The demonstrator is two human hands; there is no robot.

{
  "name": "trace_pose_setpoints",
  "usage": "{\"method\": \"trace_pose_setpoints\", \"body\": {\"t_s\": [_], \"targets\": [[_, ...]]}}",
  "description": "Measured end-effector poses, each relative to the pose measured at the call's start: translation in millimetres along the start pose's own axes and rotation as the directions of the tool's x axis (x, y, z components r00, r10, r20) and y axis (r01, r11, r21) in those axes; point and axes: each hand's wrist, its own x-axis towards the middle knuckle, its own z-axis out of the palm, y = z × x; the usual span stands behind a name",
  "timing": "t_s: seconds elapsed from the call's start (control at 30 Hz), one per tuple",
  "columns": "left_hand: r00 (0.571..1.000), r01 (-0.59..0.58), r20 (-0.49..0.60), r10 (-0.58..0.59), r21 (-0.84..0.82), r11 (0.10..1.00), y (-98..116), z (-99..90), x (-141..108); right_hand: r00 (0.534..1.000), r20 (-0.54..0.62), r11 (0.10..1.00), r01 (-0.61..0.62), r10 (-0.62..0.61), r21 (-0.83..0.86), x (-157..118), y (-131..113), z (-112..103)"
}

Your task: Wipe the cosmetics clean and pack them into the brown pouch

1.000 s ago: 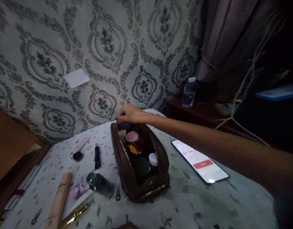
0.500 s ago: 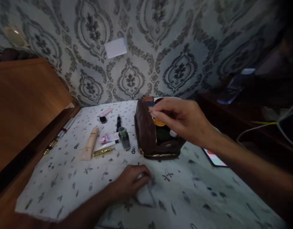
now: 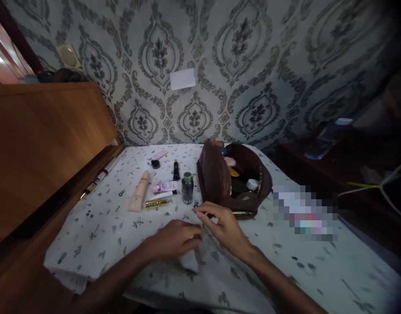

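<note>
My left hand [image 3: 177, 239] is closed on a crumpled white cloth [image 3: 189, 261], which hangs below its fingers near the bed's front edge. My right hand [image 3: 225, 224] is beside it, thumb and fingertips pinched together; whatever they hold is too small to see. Just behind the right hand, a brown makeup bag [image 3: 213, 174] stands unzipped. Inside it are a white-lidded jar [image 3: 253, 184], a pink item [image 3: 230, 161] and a yellow item [image 3: 233, 172]. Left of the bag stands a dark bottle with a green cap [image 3: 187, 187].
A beige tube [image 3: 140, 192], a gold lipstick case [image 3: 157, 203], a pink tube [image 3: 163, 187] and a black tube [image 3: 176, 170] lie on the patterned sheet [image 3: 105, 235]. A wooden panel [image 3: 50, 152] borders the left. A water bottle [image 3: 327, 139] lies at the right.
My right hand has come out from over the bag's opening, down and toward my left hand. The left hand keeps hold of the white cloth. The view has turned slightly left.
</note>
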Motion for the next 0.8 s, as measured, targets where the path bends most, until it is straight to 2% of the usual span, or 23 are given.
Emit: {"method": "trace_pose_setpoints", "body": {"t_s": [0.1,0.17,0.2,0.27,0.33,0.43,0.57,0.67,0.8], "targets": [[0.996,0.082,0.038,-0.08,-0.044,0.996,-22.9,-36.0,-15.0,0.996,-0.019,0.996,-0.083,0.084,0.033,1.0,7.0,19.0],[0.989,0.14,-0.036,-0.145,-0.118,0.983,-45.5,-61.5,-15.2,0.994,0.011,0.992,-0.108,0.107,0.062,3.2,10.0,30.4],[0.972,0.171,-0.135,-0.191,-0.145,0.974,-58.2,-73.2,-10.5,0.993,0.031,0.991,-0.118,0.116,0.069,4.3,11.9,35.5],[0.903,0.271,-0.325,-0.283,-0.082,0.959,-84.1,-92.1,8.4,0.989,0.055,0.988,-0.14,0.136,0.06,5.2,18.0,44.3],[0.832,0.416,-0.419,-0.364,0.036,0.909,-107.0,-103.5,37.1,0.985,0.087,0.987,-0.155,0.152,0.031,3.7,26.5,50.7],[0.811,0.495,-0.423,-0.405,0.126,0.86,-132.0,-106.8,85.3,0.979,0.135,0.988,-0.152,0.156,-0.035,-1.9,38.3,55.4],[0.784,0.583,-0.377,-0.493,0.175,0.794,-153.4,-96.9,135.1,0.978,0.188,0.991,-0.068,0.089,-0.118,-7.3,42.9,53.9],[0.744,0.647,-0.358,-0.564,0.178,0.741,-165.6,-88.2,155.3,0.97,0.243,0.984,0.016,0.027,-0.175,-7.7,41.2,49.8],[0.681,0.699,-0.402,-0.612,0.109,0.707,-175.3,-86.5,164.2,0.97,0.241,0.981,0.025,0.023,-0.194,-7.3,40.2,44.8]]}}
